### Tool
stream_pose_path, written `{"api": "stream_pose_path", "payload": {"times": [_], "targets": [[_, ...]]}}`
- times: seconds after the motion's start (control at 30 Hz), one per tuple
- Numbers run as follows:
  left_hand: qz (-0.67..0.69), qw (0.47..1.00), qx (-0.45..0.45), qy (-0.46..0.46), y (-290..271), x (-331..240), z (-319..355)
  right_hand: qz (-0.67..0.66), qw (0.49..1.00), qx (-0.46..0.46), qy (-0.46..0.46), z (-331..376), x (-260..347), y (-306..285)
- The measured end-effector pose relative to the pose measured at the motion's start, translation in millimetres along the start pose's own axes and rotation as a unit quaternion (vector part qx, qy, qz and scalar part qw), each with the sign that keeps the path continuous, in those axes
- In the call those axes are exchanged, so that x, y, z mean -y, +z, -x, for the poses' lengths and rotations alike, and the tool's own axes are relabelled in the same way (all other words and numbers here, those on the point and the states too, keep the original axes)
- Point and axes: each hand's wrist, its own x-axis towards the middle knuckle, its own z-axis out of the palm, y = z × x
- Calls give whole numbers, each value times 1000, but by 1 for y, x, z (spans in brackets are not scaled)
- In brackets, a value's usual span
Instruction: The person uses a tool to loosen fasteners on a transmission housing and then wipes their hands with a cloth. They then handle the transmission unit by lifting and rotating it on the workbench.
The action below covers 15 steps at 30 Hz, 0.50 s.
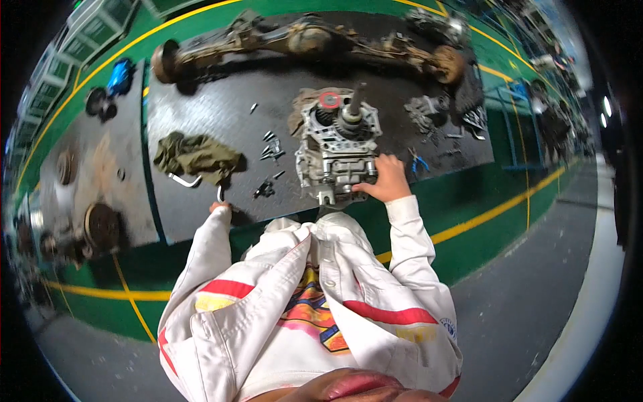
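Observation:
An opened metal gearbox [348, 146], with gears and an upright shaft at its far end, stands near the table's front edge. My right hand [390, 179] grips its near right corner, thumb stretched across the near end and fingers along the side. By the table edge on the left, my left hand [221, 207] is closed around the lower end of a bent silver bar [220, 192]; its far end meets a crumpled olive cloth [194, 155]. Another bent silver bar [185, 180] sticks out from under the cloth. Loose bolts [271, 147] and small dark parts [264, 188] lie between cloth and gearbox.
A long rusty axle [308, 39] spans the table's far side. Right of the gearbox lie blue-handled pliers [419, 161] and a metal housing part [429, 110]. A second table [100, 154] on the left bears dark round parts. A blue stand [516, 127] is at the right.

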Motion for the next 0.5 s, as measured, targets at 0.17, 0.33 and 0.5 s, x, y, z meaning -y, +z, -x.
{"api": "stream_pose_path", "payload": {"times": [0.17,0.33,0.5], "targets": [[30,982,-181,-47,5,-18,57,-25,999,2,-24,-6,7,4],[297,843,-64,444,-74,-136,219,-42,999,13,-33,-4,-7,6],[185,774,-159,585,-134,-202,356,-80,980,-172,-62,12,-5,-9]]}}
